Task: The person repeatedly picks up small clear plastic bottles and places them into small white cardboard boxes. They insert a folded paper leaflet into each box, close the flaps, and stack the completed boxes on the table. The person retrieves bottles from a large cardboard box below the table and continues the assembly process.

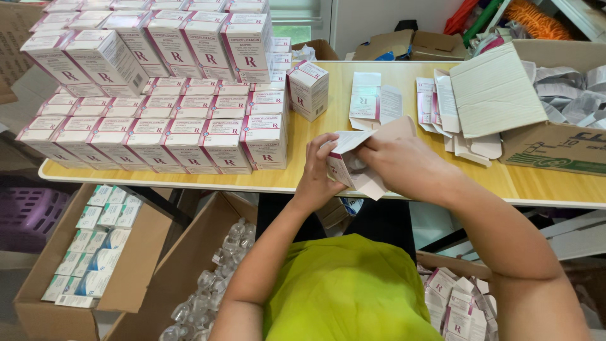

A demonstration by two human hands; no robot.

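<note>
Both my hands hold one small white and magenta carton (351,165) above the near edge of the yellow wooden table (404,183). My left hand (319,172) grips its left side, fingers curled over the top. My right hand (404,163) grips its right side, near an open pale flap (394,129). A folded white paper leaflet (348,140) sticks up from the carton's opening. Whatever is inside the carton is hidden.
Stacked finished cartons (158,120) fill the table's left. One carton (308,89) stands alone; flat cartons (369,96) lie behind my hands. A brown box (555,148) of leaflets sits right. Floor boxes hold small packs (95,246), clear bottles (221,278) and flat cartons (457,303).
</note>
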